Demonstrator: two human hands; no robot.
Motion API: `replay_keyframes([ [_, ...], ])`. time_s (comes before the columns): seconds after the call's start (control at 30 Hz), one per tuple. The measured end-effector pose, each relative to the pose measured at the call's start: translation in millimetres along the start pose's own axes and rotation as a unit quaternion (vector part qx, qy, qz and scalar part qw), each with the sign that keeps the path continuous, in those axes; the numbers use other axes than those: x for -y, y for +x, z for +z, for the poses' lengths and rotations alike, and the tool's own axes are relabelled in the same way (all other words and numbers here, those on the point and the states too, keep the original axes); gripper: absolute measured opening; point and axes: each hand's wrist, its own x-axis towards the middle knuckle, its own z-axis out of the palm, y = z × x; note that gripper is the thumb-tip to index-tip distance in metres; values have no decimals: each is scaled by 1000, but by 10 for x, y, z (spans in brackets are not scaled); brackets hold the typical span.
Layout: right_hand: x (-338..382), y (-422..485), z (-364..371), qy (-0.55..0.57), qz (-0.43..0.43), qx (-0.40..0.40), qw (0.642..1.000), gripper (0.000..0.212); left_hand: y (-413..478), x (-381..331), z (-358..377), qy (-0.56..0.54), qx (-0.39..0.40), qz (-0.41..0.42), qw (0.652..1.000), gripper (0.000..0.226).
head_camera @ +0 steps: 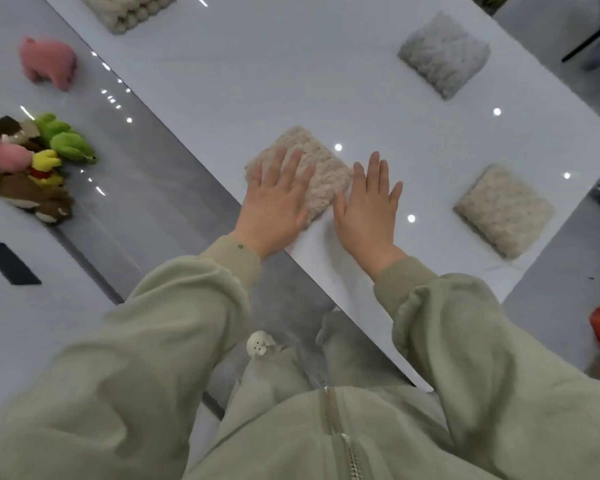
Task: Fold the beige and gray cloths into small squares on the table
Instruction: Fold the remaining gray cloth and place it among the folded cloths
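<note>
Both hands lie flat, fingers spread: my left hand (278, 199) presses the folded beige cloth (321, 168) near the table (257, 81) edge; my right hand (368, 207) rests just beside it at 3 o'clock. Farther out I see another beige square (504, 209) at 3 o'clock, a gray square (444, 53) at 1.
</note>
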Motion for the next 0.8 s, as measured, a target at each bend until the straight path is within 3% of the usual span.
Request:
replay_keyframes([
  [0.3,-210,402,12,39,87,-6,995,57,817,29,-48,1,66,131,989,59],
  [0.63,-156,492,88,128,186,-20,974,56,1401,276,-51,14,74,210,975,58],
  [0.7,-73,487,124,186,216,-31,958,54,1469,374,-57,-21,79,207,975,56],
  [0.8,131,444,175,265,258,-51,928,53,1559,623,-75,-162,106,150,969,55],
])
